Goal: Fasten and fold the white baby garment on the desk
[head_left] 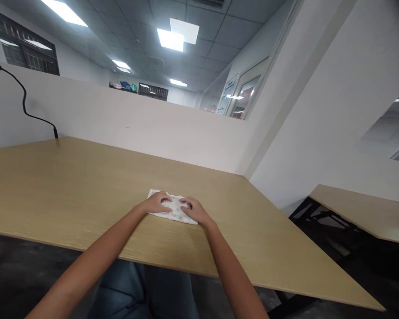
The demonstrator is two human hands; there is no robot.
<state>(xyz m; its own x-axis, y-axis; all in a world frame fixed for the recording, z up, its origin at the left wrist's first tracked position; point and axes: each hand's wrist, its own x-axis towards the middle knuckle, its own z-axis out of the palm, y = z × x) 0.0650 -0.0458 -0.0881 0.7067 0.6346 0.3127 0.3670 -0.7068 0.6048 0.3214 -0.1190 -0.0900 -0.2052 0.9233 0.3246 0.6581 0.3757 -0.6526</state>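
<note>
White printed cloth (175, 211) on tan wooden table (96, 177), black gooseneck holder (24, 103) at ten o'clock; left hand (155, 203), right hand (194, 210) touch it (fingers spread).

Left hand (155, 202) and right hand (194, 210), both on white patterned cloth (177, 209), wood-coloured table (96, 190)

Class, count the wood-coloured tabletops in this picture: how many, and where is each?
2: the large tabletop in front, bearing the white printed item, and a second tabletop at the far right, cut off by the picture's edge.
</note>
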